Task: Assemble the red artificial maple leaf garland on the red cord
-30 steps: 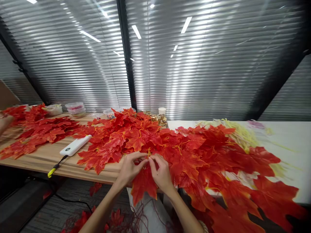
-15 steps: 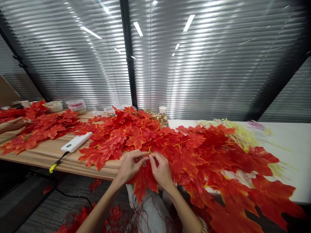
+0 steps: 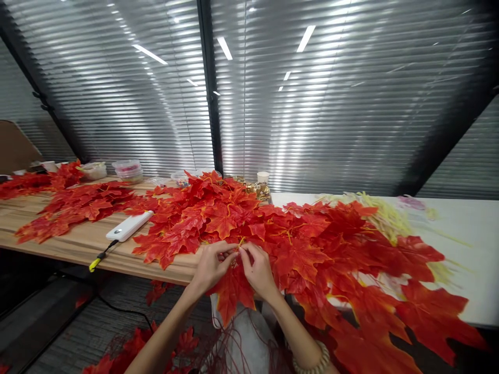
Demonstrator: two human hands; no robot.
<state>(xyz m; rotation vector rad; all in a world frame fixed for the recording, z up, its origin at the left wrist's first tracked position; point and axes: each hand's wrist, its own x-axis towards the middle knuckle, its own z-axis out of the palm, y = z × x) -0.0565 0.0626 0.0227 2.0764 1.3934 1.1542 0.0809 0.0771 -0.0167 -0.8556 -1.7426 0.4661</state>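
Two hands meet at the front edge of the wooden table (image 3: pixel 78 244). Left hand (image 3: pixel 210 265) and right hand (image 3: pixel 259 270) both pinch the yellow stem (image 3: pixel 240 243) of one red leaf (image 3: pixel 233 293), which hangs over that edge. Risk: a hard pull could snap the thin stem, or drag neighbouring leaves in the leaf pile (image 3: pixel 296 234) off the edge.

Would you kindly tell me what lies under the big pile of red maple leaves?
The leaf pile covers a wooden table on the left and a white table on the right. The seam between them is hidden.
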